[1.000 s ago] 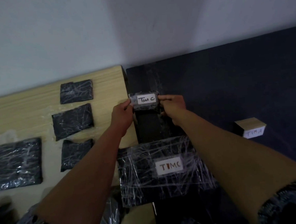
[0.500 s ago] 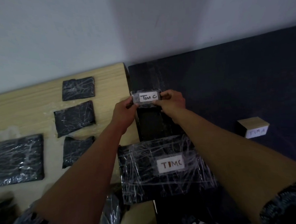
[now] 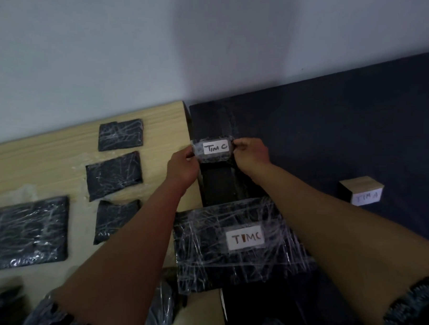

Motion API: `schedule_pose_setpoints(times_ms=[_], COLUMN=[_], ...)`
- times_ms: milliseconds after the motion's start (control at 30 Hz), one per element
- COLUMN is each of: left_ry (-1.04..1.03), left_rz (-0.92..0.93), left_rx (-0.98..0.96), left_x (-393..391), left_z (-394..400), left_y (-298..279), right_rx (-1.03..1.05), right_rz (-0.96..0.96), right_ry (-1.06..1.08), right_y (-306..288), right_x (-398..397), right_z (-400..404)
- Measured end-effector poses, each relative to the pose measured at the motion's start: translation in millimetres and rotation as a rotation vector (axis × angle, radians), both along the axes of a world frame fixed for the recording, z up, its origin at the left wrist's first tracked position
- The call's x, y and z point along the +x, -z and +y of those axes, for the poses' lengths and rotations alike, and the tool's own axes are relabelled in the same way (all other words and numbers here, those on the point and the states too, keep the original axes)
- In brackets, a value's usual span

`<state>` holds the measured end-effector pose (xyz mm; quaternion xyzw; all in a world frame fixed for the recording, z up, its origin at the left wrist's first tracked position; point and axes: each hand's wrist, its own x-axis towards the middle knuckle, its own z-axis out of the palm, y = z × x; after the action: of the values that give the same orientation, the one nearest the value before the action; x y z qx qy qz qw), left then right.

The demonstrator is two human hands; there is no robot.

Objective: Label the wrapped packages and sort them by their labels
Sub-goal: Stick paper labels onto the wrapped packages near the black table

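While pinched, small package (image 3: 214,150) between hands (image 3: 182,167).

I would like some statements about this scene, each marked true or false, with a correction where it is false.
1. Both hands hold the small package labelled "TIM C". True: the left hand grips its left end and the right hand its right end.
2. The large package near the person has no label. False: it reads "TIMC".
3. The wooden block carries a "TIM A" label. True.
4. The three small packages on the light wooden table are labelled. False: no labels show on them.
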<state>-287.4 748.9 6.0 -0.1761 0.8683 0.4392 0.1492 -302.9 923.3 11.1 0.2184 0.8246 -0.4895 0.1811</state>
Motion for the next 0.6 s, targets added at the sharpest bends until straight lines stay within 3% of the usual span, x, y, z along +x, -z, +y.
schedule_pose_setpoints(times_ms=[133,367,600], left_ry=[0.004,0.161,0.13], left_rz=[-0.03,0.309,0.503], left_rx=[-0.237,-0.401,-0.569], left_x=[1.7,25.2,75.3], left_z=[3.7,-27.5,-102.0], left_y=[-8.6,-47.1,-102.4], right_rx=[0.164,0.262,0.326], right_rz=[0.13,0.446,0.782], right_ry=[-0.155,-0.481,-0.647], right_y=[-19.3,-59.7,-108.0], right_x=[8.6,22.0,54.3], right_z=[-5.2,-39.0,-109.3])
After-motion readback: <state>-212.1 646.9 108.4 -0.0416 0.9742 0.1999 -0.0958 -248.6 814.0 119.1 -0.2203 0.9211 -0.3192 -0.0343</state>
